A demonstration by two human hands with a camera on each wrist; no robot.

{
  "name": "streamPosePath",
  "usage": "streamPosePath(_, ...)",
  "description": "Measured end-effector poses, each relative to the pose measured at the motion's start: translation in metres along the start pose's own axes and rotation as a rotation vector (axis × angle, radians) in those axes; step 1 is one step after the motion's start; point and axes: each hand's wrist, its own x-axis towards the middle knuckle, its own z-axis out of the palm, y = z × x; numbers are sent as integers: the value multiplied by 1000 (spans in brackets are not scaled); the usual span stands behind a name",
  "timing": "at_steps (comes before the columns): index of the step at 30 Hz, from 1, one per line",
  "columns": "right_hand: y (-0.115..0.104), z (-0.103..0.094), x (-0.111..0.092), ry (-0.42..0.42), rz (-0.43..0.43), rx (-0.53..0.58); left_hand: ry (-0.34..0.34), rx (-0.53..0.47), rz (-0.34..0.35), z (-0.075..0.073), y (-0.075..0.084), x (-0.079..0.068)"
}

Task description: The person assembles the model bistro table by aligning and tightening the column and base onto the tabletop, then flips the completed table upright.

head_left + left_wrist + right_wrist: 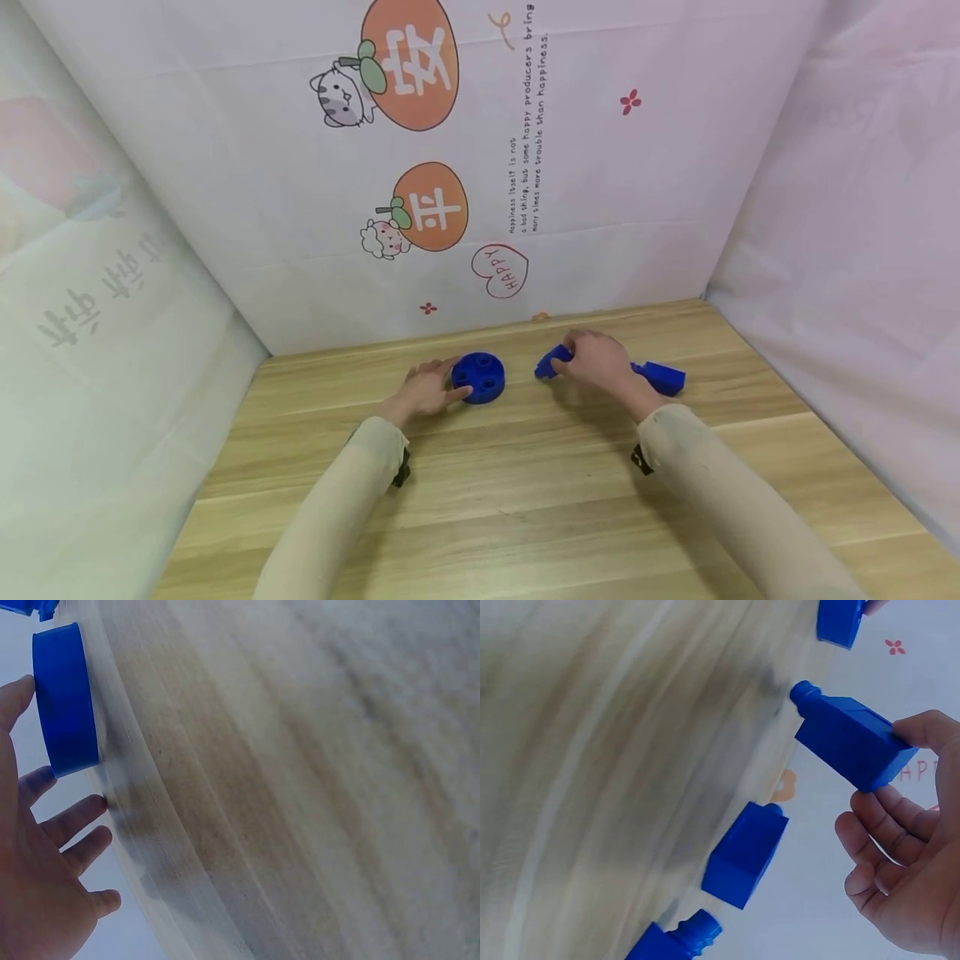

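A round blue disc [482, 385] with three round sockets in its top lies toward the table's back. My left hand [426, 390] holds its left side between thumb and index finger; the other fingers spread out beside it. From the left wrist, the disc [66, 701] shows its smooth side wall. To the right of it, my right hand [600, 360] pinches a blue bottle-shaped block [851, 739] by its wide end. The block's round neck points toward the disc, and the block is tilted above the tabletop.
Past my right hand lie more blue blocks [663, 379]. The right wrist view shows one block [746, 859] near the held one and another with a ridged neck [697, 930] at the bottom edge. A printed white cloth [585, 208] rises behind the wooden table [510, 508].
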Motion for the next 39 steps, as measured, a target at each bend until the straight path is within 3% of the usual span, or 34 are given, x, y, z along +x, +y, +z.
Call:
streamPosePath(5,-12,-6,3,-5,-10,18,-5,2,-5,-1,1,0)
streamPosePath(15,-46,-7,13,23,-138,30,-8,-2,-10,-1,1,-1)
streamPosePath(20,-61,-8,18,32,-152,38,-18,0,-20,0,1,-1)
streamPosePath(39,-94,0,30,-77,-216,3,-9,-16,-28,-1,3,-1)
